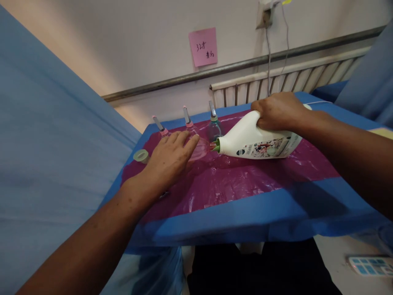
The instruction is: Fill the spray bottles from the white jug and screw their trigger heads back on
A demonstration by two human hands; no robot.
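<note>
My right hand [278,111] grips the handle of a large white jug [258,141] with a printed label, tipped on its side so its green neck points left. The neck meets the mouth of a small clear pinkish bottle [201,148]. My left hand [170,157] wraps around that small bottle and steadies it on the magenta plastic sheet [245,180]. A pale green cap [141,155] lies just left of my left hand.
Three pump dispenser tops stand along the back: two pink-collared ones [160,125] [186,116] and a green one on a clear bottle [214,123]. The table has a blue cover [245,217]. Blue cloth hangs at left, a radiator and pink note behind.
</note>
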